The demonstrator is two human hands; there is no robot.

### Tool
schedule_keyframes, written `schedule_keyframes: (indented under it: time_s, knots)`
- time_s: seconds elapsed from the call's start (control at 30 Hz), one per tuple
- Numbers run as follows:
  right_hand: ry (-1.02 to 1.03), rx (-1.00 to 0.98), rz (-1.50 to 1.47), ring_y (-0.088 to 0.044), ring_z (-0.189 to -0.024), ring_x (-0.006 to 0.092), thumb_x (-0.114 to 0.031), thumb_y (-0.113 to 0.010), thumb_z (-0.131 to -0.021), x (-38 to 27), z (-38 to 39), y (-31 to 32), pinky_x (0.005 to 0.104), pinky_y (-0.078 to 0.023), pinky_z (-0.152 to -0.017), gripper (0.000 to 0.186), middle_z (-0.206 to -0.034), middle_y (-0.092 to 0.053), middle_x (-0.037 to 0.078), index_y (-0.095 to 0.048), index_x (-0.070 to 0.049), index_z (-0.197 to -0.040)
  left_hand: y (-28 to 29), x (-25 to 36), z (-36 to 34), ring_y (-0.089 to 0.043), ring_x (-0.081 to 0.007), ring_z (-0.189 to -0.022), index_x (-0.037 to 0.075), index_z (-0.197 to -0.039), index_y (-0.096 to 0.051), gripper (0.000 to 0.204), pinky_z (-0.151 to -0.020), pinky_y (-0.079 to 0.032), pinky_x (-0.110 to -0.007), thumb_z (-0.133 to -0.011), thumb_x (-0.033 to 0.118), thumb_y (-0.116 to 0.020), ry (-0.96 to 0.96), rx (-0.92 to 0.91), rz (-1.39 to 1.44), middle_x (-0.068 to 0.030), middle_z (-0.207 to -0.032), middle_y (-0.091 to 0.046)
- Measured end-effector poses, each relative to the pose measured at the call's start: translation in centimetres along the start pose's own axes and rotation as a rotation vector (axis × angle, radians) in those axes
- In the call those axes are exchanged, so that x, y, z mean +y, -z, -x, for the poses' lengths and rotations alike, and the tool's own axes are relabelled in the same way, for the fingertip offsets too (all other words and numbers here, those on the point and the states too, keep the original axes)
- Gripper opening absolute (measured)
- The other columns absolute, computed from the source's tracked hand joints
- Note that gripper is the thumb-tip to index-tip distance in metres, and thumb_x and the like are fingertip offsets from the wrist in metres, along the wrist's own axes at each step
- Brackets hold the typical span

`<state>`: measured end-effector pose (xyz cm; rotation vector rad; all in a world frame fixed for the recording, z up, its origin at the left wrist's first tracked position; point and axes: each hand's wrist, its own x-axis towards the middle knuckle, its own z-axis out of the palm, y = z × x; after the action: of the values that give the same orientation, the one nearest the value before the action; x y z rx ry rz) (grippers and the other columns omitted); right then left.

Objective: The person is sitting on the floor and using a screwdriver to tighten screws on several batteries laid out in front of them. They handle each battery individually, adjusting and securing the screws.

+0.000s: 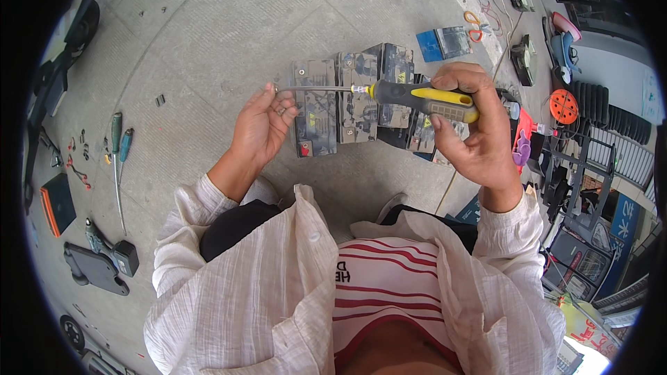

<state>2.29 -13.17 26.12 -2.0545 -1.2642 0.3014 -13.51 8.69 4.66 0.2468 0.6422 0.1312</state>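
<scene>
Level across the middle of the view lies a screwdriver (410, 97) with a black-and-yellow handle and a long thin metal shaft pointing left. My right hand (485, 135) is closed around the handle's rear end, thumb below and fingers above. With thumb and fingertips, my left hand (261, 121) pinches the shaft's far tip; whether a small part sits there too is hidden. Beneath the shaft several dusty dark batteries stand side by side on the floor: a left one (315, 114) with a red terminal mark, a middle one (358, 112) and a right one (396, 69).
On the floor at left lie a green-handled screwdriver (116, 135), a blue-handled screwdriver (126, 144), a cordless power tool (111, 246) and a dark orange-edged box (58, 205). A blue-and-grey battery (443, 44) and orange-handled scissors (474, 28) lie at upper right.
</scene>
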Motion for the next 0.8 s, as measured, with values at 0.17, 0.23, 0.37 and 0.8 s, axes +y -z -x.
schedule_keyframes:
  time_s: [0.17,0.23,0.37,0.8]
  knots:
    - [0.084,-0.103,0.017,-0.060,-0.105,0.0288,0.005,-0.068,-0.070,-0.4,-0.6,0.6,0.0381,-0.048,-0.092,0.041,-0.109,-0.059,0.012,-0.061,-0.005,-0.110,0.0,-0.1,0.0,-0.060,-0.0168,-0.082,0.005,-0.098,-0.055,0.020,-0.075,-0.057,-0.030,-0.107,0.021,-0.048,0.001,0.022,-0.014,-0.0095,-0.093,-0.062]
    - [0.097,-0.131,0.007,-0.060,-0.105,0.0289,0.006,-0.066,-0.069,-0.5,-0.7,0.8,0.0382,-0.048,-0.092,0.041,-0.109,-0.060,0.012,-0.063,-0.005,-0.109,-0.1,-0.1,0.1,-0.059,-0.0169,-0.082,0.005,-0.098,-0.055,0.019,-0.074,-0.057,-0.029,-0.107,0.021,-0.049,0.009,0.041,-0.022,-0.0095,-0.092,-0.062]
    - [0.082,-0.171,-0.028,-0.060,-0.106,0.0286,0.008,-0.062,-0.069,-0.4,-0.7,1.2,0.0376,-0.048,-0.092,0.041,-0.111,-0.061,0.012,-0.064,-0.005,-0.108,-0.1,-0.2,0.1,-0.059,-0.0169,-0.082,0.005,-0.099,-0.055,0.019,-0.074,-0.057,-0.030,-0.107,0.021,-0.049,0.020,0.038,-0.016,-0.0094,-0.092,-0.062]
    - [-0.459,-0.054,-0.369,-0.062,-0.098,0.0143,-0.001,-0.073,-0.083,-0.4,-0.1,0.2,0.0296,-0.051,-0.086,0.043,-0.113,-0.061,0.008,-0.054,-0.004,-0.122,-0.1,-0.2,0.0,-0.056,-0.0144,-0.080,0.008,-0.098,-0.056,0.018,-0.073,-0.054,-0.029,-0.106,0.023,-0.051,0.027,0.036,-0.052,-0.0061,-0.091,-0.060]
